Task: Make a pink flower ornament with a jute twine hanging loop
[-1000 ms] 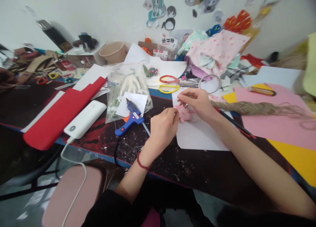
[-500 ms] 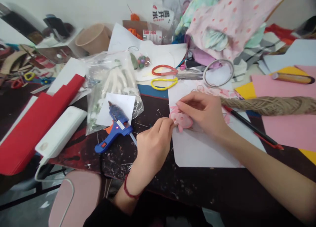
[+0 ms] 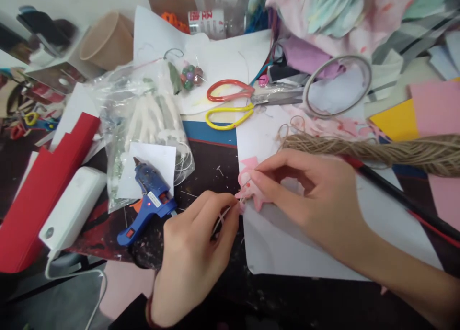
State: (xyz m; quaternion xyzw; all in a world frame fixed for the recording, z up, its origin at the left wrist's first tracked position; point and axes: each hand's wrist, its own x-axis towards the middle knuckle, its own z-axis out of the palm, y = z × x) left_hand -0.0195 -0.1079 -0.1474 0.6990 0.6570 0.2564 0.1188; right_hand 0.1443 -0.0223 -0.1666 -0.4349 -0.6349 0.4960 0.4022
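Observation:
A small pink fabric piece with red dots [image 3: 257, 196] is held between my two hands, over the left edge of a white paper sheet [image 3: 287, 244]. My right hand [image 3: 319, 200] pinches its upper part between thumb and forefinger. At its left end, my left hand [image 3: 196, 253] is closed in a pinch on a thin pale cord [image 3: 218, 221], which loops below the forefinger. The cord appears to run against the fabric; the fingertips partly hide where they meet. A pink paper scrap [image 3: 248, 163] lies just above the fabric piece.
To the left, a blue glue gun [image 3: 153, 200] with a lit red light rests partly on white paper. Scissors [image 3: 230, 90] and a tape roll [image 3: 336, 85] lie beyond my hands. Twine [image 3: 377, 148] and a black-and-red pen [image 3: 395, 188] lie at right. A white power bank [image 3: 74, 208] sits far left.
My view has moved closer and tilted down. My left hand's fingers have shifted and now show the pale cord between them. The right hand still pinches the pink fabric piece.

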